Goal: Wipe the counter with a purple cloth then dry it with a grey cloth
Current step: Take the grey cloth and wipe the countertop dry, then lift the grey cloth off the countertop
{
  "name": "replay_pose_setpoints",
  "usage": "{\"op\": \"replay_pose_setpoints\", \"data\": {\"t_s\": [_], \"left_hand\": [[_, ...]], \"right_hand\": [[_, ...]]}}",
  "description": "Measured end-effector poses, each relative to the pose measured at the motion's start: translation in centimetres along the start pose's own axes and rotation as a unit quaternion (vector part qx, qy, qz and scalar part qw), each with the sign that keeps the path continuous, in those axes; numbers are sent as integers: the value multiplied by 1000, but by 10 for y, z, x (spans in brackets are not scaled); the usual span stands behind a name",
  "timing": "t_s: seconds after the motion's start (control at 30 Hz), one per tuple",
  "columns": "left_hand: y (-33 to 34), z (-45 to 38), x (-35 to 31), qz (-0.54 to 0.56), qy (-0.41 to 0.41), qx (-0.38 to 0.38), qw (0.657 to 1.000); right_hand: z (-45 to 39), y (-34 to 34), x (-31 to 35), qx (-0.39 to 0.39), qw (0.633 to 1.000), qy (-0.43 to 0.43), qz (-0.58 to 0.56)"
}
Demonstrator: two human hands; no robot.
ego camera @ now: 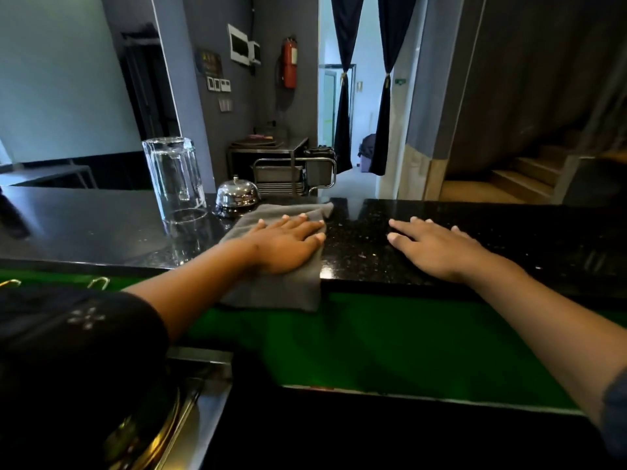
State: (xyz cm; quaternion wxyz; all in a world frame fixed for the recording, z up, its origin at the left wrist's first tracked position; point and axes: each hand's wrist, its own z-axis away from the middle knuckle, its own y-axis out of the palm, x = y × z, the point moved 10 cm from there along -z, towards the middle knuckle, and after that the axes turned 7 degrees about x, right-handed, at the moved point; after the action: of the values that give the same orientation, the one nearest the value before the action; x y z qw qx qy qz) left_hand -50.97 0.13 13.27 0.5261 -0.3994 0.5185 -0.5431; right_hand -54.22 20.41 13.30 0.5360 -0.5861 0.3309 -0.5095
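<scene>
A grey cloth [271,293] lies spread on the black speckled counter [356,242] and hangs over its near edge. My left hand [285,244] presses flat on the cloth with straight fingers. To the right, my right hand [431,247] rests flat on the bare counter, fingers spread, holding nothing. No purple cloth is in view.
An upturned glass jug [174,179] stands on the counter left of the cloth. A chrome call bell [236,195] sits just behind the cloth's far left corner. Below the counter runs a green ledge [390,337]. A metal sink area [169,418] lies at the lower left.
</scene>
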Motion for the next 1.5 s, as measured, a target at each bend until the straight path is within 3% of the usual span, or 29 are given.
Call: {"op": "replay_pose_setpoints", "data": {"t_s": [0.17,0.5,0.83,1.07,1.2,1.3,1.4,1.5], "left_hand": [[-5,-50,3,-2,-17,11,1000],[-4,-135,-125,-6,75,67,995],[8,-35,-102,36,40,31,998],[15,25,-125,88,19,19,996],[-20,51,-91,219,19,-69,973],[-36,64,-27,208,-80,-139,965],[-14,71,12,162,-169,-96,968],[-2,74,14,132,-158,-104,973]], "right_hand": [[-1,-1,2,-8,1000,-1,-6],[-5,-7,-12,-50,998,14,-33],[22,-33,-11,-152,975,15,-160],[66,-37,13,-177,959,-51,-214],[86,-46,11,-178,955,-52,-230],[87,-40,5,-132,970,-10,-203],[80,-26,4,-79,987,41,-136],[73,-21,5,-84,988,78,-105]]}}
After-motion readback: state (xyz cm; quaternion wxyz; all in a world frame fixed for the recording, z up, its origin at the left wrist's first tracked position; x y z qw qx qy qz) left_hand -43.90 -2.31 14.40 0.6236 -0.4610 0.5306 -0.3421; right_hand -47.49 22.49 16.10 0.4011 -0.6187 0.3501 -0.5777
